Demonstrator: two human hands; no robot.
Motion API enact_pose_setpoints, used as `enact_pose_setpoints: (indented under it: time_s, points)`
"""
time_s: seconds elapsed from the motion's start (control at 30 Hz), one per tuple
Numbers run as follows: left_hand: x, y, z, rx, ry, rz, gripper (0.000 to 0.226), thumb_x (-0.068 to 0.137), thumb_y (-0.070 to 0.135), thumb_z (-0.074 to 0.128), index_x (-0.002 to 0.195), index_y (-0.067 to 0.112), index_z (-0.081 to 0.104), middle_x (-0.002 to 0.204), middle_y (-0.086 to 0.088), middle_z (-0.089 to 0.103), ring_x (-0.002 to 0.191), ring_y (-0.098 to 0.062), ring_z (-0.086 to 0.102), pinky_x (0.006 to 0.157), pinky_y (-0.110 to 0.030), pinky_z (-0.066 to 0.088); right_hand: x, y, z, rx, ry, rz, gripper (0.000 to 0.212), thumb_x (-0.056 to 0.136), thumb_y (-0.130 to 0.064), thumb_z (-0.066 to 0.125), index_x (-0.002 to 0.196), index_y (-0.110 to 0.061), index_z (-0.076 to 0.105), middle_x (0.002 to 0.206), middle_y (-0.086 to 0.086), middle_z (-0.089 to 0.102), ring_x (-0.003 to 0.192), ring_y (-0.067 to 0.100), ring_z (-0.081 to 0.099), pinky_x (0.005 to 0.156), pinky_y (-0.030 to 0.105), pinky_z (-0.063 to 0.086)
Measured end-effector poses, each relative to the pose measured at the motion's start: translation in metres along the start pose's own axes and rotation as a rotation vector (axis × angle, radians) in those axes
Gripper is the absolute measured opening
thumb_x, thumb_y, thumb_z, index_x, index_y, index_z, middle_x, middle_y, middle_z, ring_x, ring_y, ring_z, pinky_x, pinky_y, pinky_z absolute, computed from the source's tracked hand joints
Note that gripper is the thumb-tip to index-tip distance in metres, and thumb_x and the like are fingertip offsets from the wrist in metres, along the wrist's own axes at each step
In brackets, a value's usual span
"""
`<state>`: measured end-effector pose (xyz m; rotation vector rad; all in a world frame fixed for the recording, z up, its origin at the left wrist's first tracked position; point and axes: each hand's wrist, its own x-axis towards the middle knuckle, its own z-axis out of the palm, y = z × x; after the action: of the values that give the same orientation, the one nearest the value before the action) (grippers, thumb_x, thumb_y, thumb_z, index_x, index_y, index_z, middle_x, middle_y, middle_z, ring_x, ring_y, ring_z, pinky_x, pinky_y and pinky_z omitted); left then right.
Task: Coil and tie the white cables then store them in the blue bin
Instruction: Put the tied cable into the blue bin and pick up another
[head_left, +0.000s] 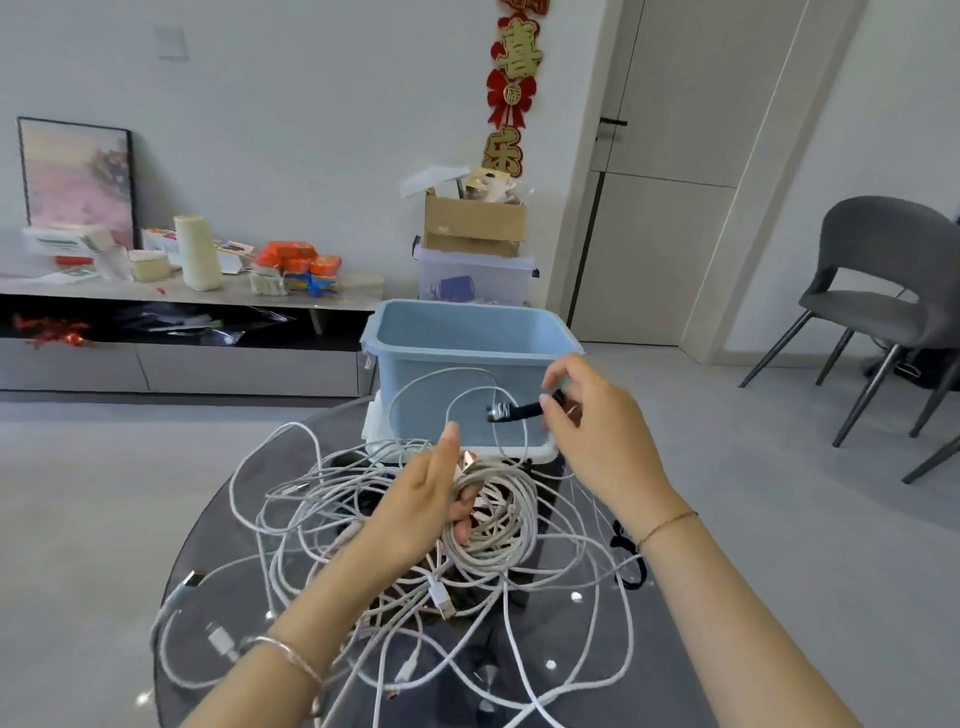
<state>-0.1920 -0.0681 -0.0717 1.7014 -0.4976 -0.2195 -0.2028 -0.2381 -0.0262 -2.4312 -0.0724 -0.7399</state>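
Observation:
A tangle of several white cables (332, 525) lies spread over a round dark glass table (670, 623). My left hand (421, 499) holds a coiled bundle of white cable (506, 514), fingers curled through the coil. My right hand (592, 431) pinches a black strap tie (519, 411) in the air, just in front of the blue bin (457, 364). A loose loop of the coiled cable (415, 387) rises in front of the bin wall. The bin stands at the table's far edge on a white lid (376, 426), and its inside looks empty.
More black ties (623, 551) lie on the table by my right forearm. USB plugs (441, 603) stick out of the pile. Behind stand a low cabinet (182, 332) with clutter, a clear box under a cardboard box (472, 228), and a grey chair (883, 291) at right.

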Motion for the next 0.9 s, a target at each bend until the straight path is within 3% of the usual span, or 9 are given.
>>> enact_pose_setpoints:
  time_s: [0.07,0.17,0.27,0.4,0.47,0.57,0.6,0.73,0.9]
  points:
    - [0.0,-0.006,-0.006,0.049,0.035,0.0,0.064,0.1,0.048,0.017,0.064,0.0,0.04,0.054,-0.011,0.038,0.047,-0.021,0.044,0.065,-0.041,0.048,-0.006,-0.003,0.007,0.011,-0.037,0.049,0.012,0.092,-0.013,0.05,0.087,-0.022,0.054,0.065,0.006,0.063,0.059,0.023,0.06,0.056,0.036,0.051]
    - [-0.001,-0.007,-0.012,0.067,0.093,0.012,0.059,0.1,0.047,0.018,0.06,0.007,0.037,0.045,0.002,0.037,0.041,-0.017,0.043,0.055,-0.032,0.04,-0.016,-0.011,0.015,0.299,-0.158,0.255,0.029,0.091,-0.002,0.044,0.074,-0.015,0.063,0.071,0.007,0.067,0.058,0.015,0.066,0.058,0.03,0.057]
    - [-0.001,-0.009,-0.015,0.088,0.138,0.02,0.06,0.1,0.045,0.019,0.055,0.01,0.038,0.044,0.003,0.039,0.04,-0.015,0.044,0.05,-0.023,0.038,-0.021,-0.019,0.021,0.538,-0.244,0.391,0.033,0.092,0.002,0.042,0.076,-0.009,0.068,0.077,0.01,0.07,0.063,0.013,0.066,0.062,0.024,0.058]
    - [-0.001,-0.011,-0.017,0.084,0.168,-0.001,0.06,0.102,0.04,0.02,0.06,0.008,0.046,0.049,-0.001,0.045,0.04,-0.015,0.044,0.049,-0.024,0.039,-0.027,-0.022,0.028,0.512,-0.289,0.316,0.025,0.092,-0.005,0.052,0.085,-0.02,0.072,0.085,0.001,0.073,0.081,0.016,0.07,0.078,0.027,0.057]
    - [-0.004,-0.01,-0.015,0.088,0.166,-0.01,0.06,0.102,0.041,0.02,0.063,0.007,0.049,0.049,0.001,0.047,0.039,-0.014,0.044,0.047,-0.023,0.039,-0.03,-0.024,0.03,0.466,-0.286,0.267,0.025,0.092,-0.007,0.054,0.087,-0.023,0.072,0.085,-0.004,0.072,0.081,0.011,0.068,0.08,0.028,0.055]
    - [-0.007,-0.009,-0.012,0.158,0.17,-0.015,0.064,0.101,0.044,0.019,0.069,0.0,0.053,0.042,0.006,0.05,0.037,-0.011,0.045,0.045,-0.023,0.038,-0.033,-0.026,0.031,0.439,-0.278,0.26,0.031,0.094,-0.008,0.049,0.082,-0.026,0.071,0.074,-0.003,0.07,0.07,0.027,0.062,0.071,0.037,0.052]
    - [-0.007,-0.01,-0.011,0.177,0.172,-0.016,0.066,0.101,0.044,0.019,0.073,-0.004,0.054,0.044,0.006,0.051,0.036,-0.01,0.045,0.045,-0.024,0.038,-0.034,-0.028,0.031,0.439,-0.29,0.264,0.031,0.095,-0.011,0.047,0.082,-0.025,0.071,0.065,-0.003,0.067,0.062,0.029,0.057,0.064,0.034,0.051]
    - [-0.008,-0.012,-0.01,0.238,0.196,0.023,0.067,0.101,0.042,0.021,0.09,-0.011,0.06,0.044,0.004,0.053,0.037,-0.014,0.042,0.043,-0.028,0.036,-0.039,-0.032,0.032,0.419,-0.321,0.183,0.033,0.093,-0.042,0.051,0.082,-0.014,0.064,0.058,-0.008,0.053,0.056,-0.001,0.045,0.055,0.01,0.035]
    - [-0.009,-0.012,-0.005,0.22,0.221,-0.005,0.048,0.103,0.028,0.024,0.107,-0.006,0.058,0.065,-0.018,0.057,0.048,-0.016,0.045,0.053,-0.039,0.039,-0.047,-0.031,0.045,0.387,-0.324,0.147,0.033,0.094,-0.046,0.045,0.07,-0.024,0.048,0.05,-0.023,0.047,0.051,-0.001,0.043,0.055,0.012,0.033]
